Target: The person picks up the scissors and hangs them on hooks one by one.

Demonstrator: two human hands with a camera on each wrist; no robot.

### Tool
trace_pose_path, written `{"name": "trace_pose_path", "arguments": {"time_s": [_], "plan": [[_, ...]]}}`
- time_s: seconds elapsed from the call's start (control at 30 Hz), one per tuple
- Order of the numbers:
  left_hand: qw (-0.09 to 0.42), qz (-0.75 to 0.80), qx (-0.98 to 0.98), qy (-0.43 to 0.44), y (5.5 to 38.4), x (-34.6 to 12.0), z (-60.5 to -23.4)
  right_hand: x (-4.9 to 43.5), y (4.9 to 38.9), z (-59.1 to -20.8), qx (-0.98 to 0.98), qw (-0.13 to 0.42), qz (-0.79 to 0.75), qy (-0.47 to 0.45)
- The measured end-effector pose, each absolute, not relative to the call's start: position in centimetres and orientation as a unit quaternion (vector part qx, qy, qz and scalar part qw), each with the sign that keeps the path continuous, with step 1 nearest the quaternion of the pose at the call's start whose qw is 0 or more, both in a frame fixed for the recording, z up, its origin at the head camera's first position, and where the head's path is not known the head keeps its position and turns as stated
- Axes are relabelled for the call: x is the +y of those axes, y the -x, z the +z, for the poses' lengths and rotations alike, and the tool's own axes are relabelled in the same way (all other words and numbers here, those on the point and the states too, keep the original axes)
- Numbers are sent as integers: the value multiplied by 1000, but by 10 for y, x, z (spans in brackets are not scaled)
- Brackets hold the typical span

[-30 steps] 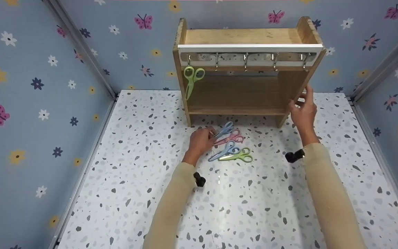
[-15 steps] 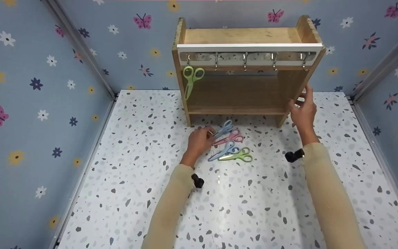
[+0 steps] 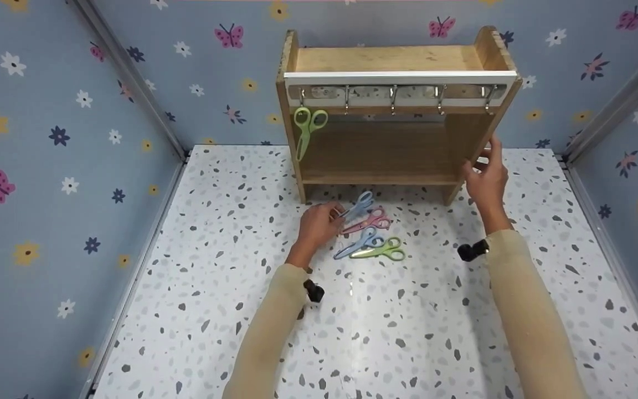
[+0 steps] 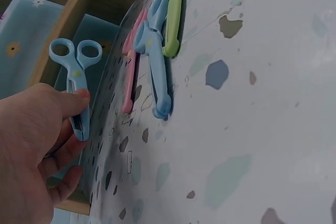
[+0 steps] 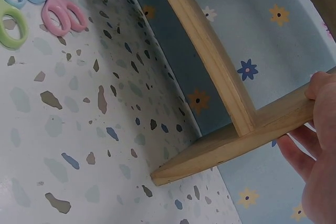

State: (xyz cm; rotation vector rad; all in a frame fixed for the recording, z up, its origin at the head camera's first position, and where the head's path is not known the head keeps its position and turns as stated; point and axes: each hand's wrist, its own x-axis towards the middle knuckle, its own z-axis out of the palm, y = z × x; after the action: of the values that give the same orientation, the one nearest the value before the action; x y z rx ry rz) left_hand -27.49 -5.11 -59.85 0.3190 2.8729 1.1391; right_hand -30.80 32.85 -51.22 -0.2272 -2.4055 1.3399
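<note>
My left hand pinches a pair of light blue scissors by the blades, between thumb and fingers, with the handle loops pointing away. Beside it on the tabletop lie pink scissors, a second light blue pair and green scissors. My right hand grips the right side panel of a small wooden shelf, thumb at the front edge and fingers behind. Another green pair of scissors hangs from the leftmost hook of the metal hook rail on the shelf's front.
The shelf stands at the back of the speckled white table, close to the patterned back wall. Side walls with metal edge strips bound the table left and right. The other hooks on the rail hold nothing.
The blue scissors in my left hand have shifted very slightly up and to the left, and the left forearm has drifted a little left. My right hand keeps its hold on the shelf.
</note>
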Motion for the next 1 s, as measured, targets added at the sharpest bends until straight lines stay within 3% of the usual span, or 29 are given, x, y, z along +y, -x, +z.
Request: {"name": "trace_pose_path", "arguments": {"time_s": [0.4,0.67,1.0], "plan": [[18,357,929,-91,272,-53,-590,328,307,-512,-854,184,479,84],[-29,371,920,-124,272,-56,-587,329,308,-514,-855,201,472,73],[-33,384,913,-133,272,-56,-577,329,308,-512,-849,190,487,75]]}}
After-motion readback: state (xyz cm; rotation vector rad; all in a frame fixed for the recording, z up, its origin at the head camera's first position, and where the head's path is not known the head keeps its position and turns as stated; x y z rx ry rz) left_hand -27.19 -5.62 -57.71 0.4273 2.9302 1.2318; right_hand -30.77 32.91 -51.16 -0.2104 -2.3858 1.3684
